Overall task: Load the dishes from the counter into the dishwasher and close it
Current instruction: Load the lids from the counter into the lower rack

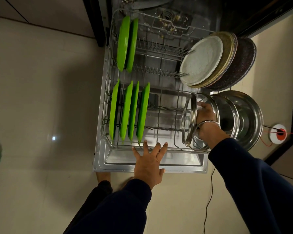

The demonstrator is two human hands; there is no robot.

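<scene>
Loading looks nearly finished: green plates [125, 43] and round plates [201, 60] stand in the rack [159, 144]. The right hand [205, 118] grips a steel plate [189, 119], slotting it in; the left hand [149, 162] hovers spread wide. The dishwasher door [150, 168] remains open.

The rack [159, 146] sits pulled out over the open door [150, 166] before me. Two plates [127, 43] stand at its far left, four more [128, 112] nearer me. Stacked plates [210, 59] lean at the far right; steel plates [243, 115] stand at the near right, by my right hand [205, 120]. My left hand [149, 164] hovers over the rack's front edge.
</scene>
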